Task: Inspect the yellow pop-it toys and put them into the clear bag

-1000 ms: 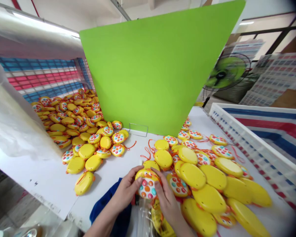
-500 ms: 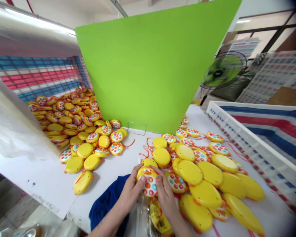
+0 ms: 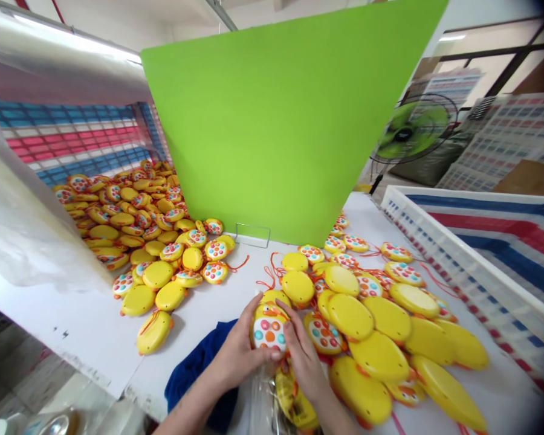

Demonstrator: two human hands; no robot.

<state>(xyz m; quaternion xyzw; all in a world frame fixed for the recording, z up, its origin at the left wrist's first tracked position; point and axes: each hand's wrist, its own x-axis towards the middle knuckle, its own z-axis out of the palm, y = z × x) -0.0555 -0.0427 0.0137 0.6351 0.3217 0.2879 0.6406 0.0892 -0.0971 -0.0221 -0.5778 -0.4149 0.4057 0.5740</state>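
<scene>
Both my hands grip one yellow toy point(image 3: 268, 329) with coloured dots on a white face, held face up near the table's front edge. My left hand point(image 3: 238, 353) wraps its left side, thumb under the face. My right hand point(image 3: 303, 356) pinches its right side. Below the toy lies clear plastic bagging point(image 3: 263, 402) with another yellow toy point(image 3: 294, 405) in it. A blue cloth point(image 3: 199, 374) lies under my left wrist.
A heap of the same toys point(image 3: 131, 223) fills the left of the white table point(image 3: 86, 338); another spread point(image 3: 381, 320) lies right of my hands. A green board point(image 3: 281, 121) stands behind. A white crate point(image 3: 471, 278) sits at the right, a fan point(image 3: 410, 133) beyond.
The toy has been turned between my hands and now sits more squarely face up. My left thumb has slid from its face to its lower edge.
</scene>
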